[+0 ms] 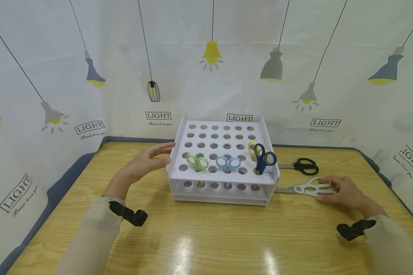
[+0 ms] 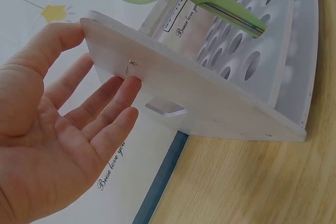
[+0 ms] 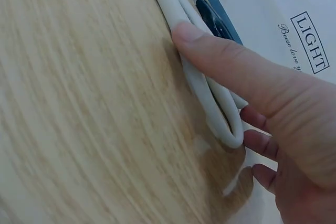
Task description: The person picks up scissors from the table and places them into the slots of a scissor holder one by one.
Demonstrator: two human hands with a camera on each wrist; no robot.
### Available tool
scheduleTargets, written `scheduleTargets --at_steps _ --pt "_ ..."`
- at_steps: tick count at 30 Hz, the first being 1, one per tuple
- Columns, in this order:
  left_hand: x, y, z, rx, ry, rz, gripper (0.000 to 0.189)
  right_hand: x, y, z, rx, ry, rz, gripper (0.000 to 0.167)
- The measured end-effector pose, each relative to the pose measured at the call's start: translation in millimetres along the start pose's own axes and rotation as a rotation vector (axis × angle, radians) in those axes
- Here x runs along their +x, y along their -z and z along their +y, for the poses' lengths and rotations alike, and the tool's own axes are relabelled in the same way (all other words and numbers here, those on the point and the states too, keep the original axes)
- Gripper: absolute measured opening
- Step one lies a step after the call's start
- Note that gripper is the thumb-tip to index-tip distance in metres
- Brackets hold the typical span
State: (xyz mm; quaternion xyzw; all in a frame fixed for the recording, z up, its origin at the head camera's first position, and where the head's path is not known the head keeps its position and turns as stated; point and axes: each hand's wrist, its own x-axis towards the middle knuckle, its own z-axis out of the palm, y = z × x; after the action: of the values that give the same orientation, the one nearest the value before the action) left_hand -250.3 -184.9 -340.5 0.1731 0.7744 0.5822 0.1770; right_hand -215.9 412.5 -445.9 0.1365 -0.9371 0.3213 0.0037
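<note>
A white rack [image 1: 220, 177] with rows of round holes stands on the table. My left hand [image 1: 146, 162] rests its fingertips against the rack's left side panel [image 2: 157, 85], fingers spread and loosely bent. To the right of the rack, white-handled scissors [image 1: 314, 188] lie flat, blades toward it. My right hand [image 1: 345, 194] holds their handles, thumb [image 3: 210, 48] on the near loop and fingers at the far side. Light green scissors [image 1: 197, 163], light blue scissors [image 1: 228, 164], dark blue scissors [image 1: 263, 158] and yellow-handled scissors [image 1: 252, 151] stand handles up in the rack's holes.
Black-handled scissors [image 1: 305, 166] lie behind the white pair, their blade pointing at the rack. The wooden table [image 1: 227, 236] meets a printed curtain [image 1: 227, 84] at the back and sides.
</note>
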Motion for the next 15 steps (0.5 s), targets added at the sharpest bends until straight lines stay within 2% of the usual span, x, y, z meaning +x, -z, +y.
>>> scheduleTargets --at_steps 6,13,15 --pt "0.3 -0.6 -0.2 -0.002 -0.003 0.002 0.057 -5.1 1.5 -5.7 -0.017 -0.090 -0.074 0.060" --pt "0.5 0.1 -1.1 -0.010 -0.004 0.002 0.056 -6.7 -0.9 -0.4 0.050 -0.132 -0.085 0.062" --pt "0.7 0.3 -1.6 -0.006 -0.002 0.002 0.056 -6.5 -1.0 1.8 0.070 -0.120 -0.085 0.061"
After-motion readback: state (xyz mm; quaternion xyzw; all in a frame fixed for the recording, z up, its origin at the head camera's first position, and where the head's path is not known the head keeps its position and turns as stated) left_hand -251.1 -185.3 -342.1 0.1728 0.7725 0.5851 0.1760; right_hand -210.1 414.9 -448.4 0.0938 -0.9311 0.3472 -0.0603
